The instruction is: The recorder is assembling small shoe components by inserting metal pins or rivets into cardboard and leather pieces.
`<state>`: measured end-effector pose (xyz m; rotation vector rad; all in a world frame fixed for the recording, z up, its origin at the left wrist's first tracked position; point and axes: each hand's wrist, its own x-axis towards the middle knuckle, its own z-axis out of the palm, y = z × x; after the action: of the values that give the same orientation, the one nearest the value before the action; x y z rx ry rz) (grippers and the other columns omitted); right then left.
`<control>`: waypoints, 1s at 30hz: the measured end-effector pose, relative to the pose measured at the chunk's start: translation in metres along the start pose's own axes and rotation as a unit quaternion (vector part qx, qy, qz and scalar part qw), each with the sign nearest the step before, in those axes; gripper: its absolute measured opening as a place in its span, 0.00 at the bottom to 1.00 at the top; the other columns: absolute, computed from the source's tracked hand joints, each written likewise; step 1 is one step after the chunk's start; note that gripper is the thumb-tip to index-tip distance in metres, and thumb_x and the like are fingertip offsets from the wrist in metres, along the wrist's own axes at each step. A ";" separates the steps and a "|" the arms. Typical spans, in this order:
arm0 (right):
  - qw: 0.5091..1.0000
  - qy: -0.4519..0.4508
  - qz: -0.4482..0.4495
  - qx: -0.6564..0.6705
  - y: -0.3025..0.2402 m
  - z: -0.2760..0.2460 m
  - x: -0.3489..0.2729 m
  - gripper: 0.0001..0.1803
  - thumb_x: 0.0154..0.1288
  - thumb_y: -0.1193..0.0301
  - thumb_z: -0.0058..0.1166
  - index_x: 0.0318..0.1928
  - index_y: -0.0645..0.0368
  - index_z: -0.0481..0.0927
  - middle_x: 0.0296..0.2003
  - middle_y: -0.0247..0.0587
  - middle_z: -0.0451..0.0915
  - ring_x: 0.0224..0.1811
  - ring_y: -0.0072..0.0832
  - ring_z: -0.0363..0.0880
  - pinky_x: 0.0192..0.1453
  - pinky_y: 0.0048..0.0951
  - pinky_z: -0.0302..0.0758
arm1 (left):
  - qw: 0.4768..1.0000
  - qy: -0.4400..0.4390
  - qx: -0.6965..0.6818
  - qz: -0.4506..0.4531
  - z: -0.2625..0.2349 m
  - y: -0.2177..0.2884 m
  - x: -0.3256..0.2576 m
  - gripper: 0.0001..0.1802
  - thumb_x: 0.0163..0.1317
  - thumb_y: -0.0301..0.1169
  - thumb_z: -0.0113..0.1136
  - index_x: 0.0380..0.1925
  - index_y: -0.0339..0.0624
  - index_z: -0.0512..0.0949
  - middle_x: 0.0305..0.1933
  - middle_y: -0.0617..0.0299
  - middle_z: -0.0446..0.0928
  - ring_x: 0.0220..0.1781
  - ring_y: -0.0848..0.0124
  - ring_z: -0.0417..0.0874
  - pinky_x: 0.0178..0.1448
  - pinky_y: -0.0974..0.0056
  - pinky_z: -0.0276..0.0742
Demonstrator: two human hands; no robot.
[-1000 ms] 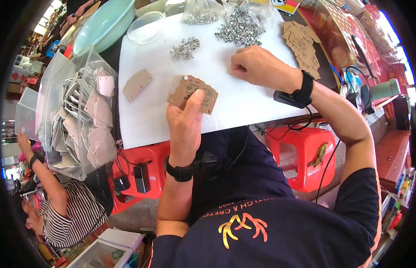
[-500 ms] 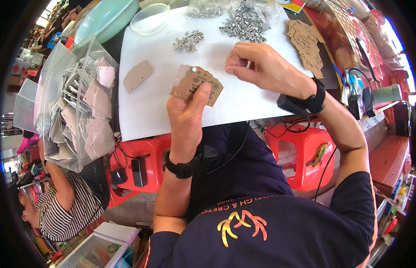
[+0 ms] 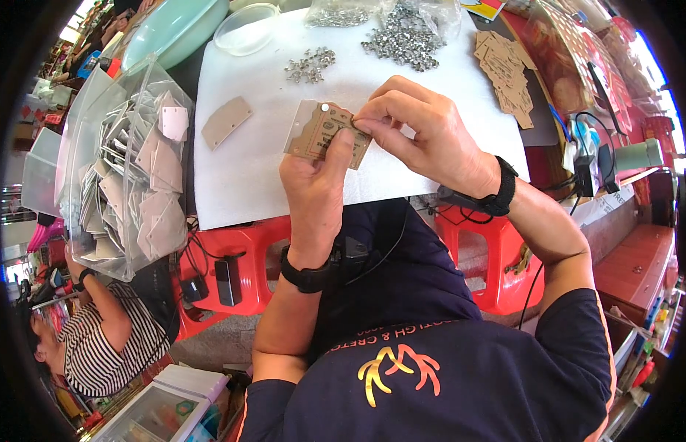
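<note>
My left hand (image 3: pixel 315 180) is closed around a printed brown cardboard tag (image 3: pixel 308 138) laid over a paler card, the thumb pressing on its face. A small round silver stud (image 3: pixel 324 107) shows at the tag's upper edge. At the right corner of the tag, the thumb and fingertips of my right hand (image 3: pixel 424 129) are pinched together; whatever is between them is hidden. On the white sheet (image 3: pixel 254 184), left of my hands, lies a grey-beige card (image 3: pixel 226 123) with small holes along one edge.
Beyond my hands lie a small heap of metal fasteners (image 3: pixel 310 65) and a bigger one (image 3: pixel 403 37). Brown tags (image 3: pixel 503 77) are piled at the right. A clear bin (image 3: pixel 129 254) of cards stands left, near a seated person in stripes (image 3: pixel 100 339). A clear lid (image 3: pixel 246 31) lies at the back.
My right hand has come left, its fingertips now meeting the tag's right corner. My left hand and the tag have shifted only slightly.
</note>
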<state>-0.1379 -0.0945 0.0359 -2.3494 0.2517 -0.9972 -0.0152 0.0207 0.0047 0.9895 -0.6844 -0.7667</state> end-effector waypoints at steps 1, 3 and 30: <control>1.000 0.003 -0.001 -0.006 0.000 0.000 0.000 0.05 0.61 0.74 0.61 0.34 0.63 0.79 0.29 0.43 0.75 0.27 0.41 0.79 0.30 0.35 0.75 | 1.000 0.000 0.000 0.000 0.000 0.000 0.000 0.12 0.67 0.24 0.58 0.50 0.35 0.77 0.45 0.64 0.79 0.45 0.80 0.77 0.49 0.71 0.74; 1.000 -0.011 0.006 -0.025 -0.001 -0.001 -0.001 0.05 0.61 0.76 0.62 0.36 0.64 0.79 0.30 0.42 0.77 0.28 0.34 0.78 0.31 0.31 0.75 | 1.000 0.004 0.008 0.000 0.001 0.001 0.000 0.12 0.67 0.24 0.59 0.50 0.35 0.77 0.45 0.65 0.79 0.45 0.80 0.78 0.49 0.72 0.74; 0.997 0.013 0.071 0.029 0.001 0.006 -0.001 0.06 0.61 0.73 0.62 0.34 0.62 0.78 0.27 0.41 0.74 0.24 0.35 0.76 0.29 0.31 0.74 | 0.999 -0.006 0.033 -0.028 0.001 0.002 -0.001 0.14 0.67 0.23 0.58 0.52 0.35 0.76 0.47 0.63 0.78 0.48 0.77 0.77 0.53 0.69 0.73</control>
<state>-0.1346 -0.0922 0.0314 -2.2346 0.3895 -0.9538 -0.0158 0.0221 0.0068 1.0687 -0.6996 -0.8039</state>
